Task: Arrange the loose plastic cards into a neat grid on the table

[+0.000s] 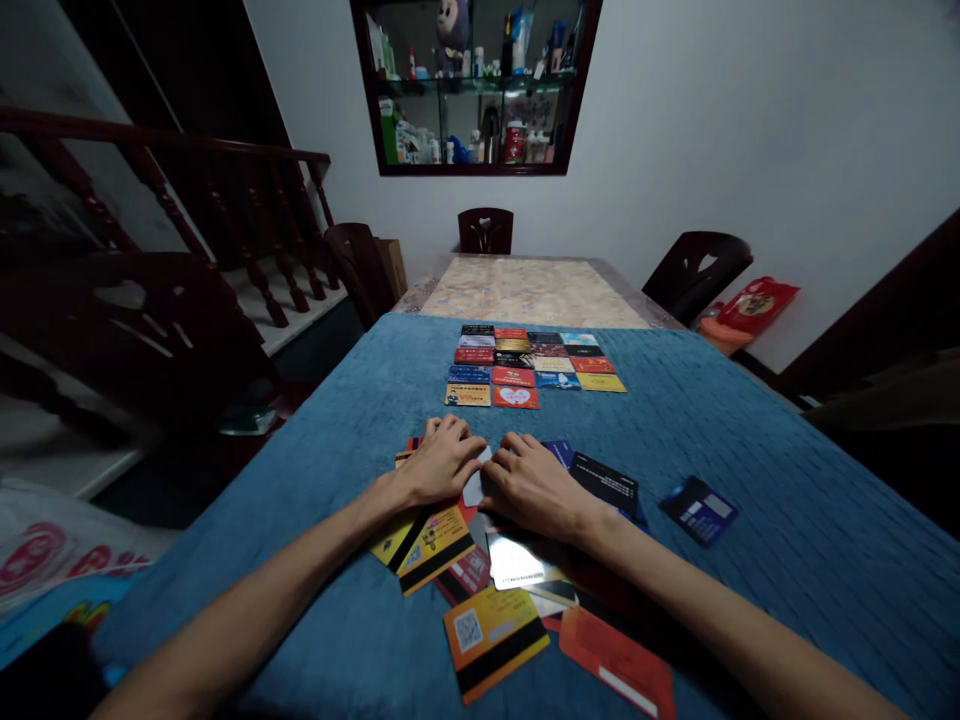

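Both my hands are over a loose pile of cards in the middle of the table. A white card (475, 486) shows between them, partly hidden by fingers. My left hand (444, 462) grips its left edge with bent fingers, and my right hand (531, 488) is closed at its right edge. Under and around the hands lie a yellow card with a black stripe (437, 548), a shiny silver card (523, 562), an orange card with a QR code (495, 640) and a red card (619, 660). Dark cards (606, 484) stick out beyond my right hand.
Several cards in rows (513, 377) lie face up beyond my hands. A dark blue card (701, 510) sits apart on the right. Blue cloth (337, 400) covers the near table. Chairs (486, 232) stand around it, and a wall cabinet (480, 90) hangs behind.
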### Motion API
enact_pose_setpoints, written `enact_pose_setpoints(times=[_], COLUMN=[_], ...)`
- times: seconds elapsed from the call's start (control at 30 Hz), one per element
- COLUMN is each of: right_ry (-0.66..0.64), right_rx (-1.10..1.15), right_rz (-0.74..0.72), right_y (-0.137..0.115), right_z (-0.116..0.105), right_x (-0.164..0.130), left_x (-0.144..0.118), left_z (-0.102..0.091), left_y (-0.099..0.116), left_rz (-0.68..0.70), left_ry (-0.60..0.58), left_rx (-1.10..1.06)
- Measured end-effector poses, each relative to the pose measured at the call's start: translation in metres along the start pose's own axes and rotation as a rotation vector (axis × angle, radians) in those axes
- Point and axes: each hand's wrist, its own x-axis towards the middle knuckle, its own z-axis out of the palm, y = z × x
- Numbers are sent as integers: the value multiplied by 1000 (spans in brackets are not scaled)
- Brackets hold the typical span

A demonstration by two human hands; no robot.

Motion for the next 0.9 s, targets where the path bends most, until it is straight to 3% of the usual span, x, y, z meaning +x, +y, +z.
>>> enact_pose_setpoints(times=[0.3, 0.47, 0.7, 0.9], right_ry=[174, 312, 485, 462], right_rx=[-61, -10, 61, 186], right_rz=[-190, -218, -56, 101], right_y=[5, 17, 46, 52], right_z=[6, 5, 10, 13], right_x=[-2, -6, -15, -18], left_x=[2, 5, 6, 6], left_z=[2, 2, -1, 1], left_y=[-6, -8, -8, -8], left_rz=[-59, -134, -171, -123], left_ry=[10, 62, 142, 239], left_rx=[-108, -200, -355, -394])
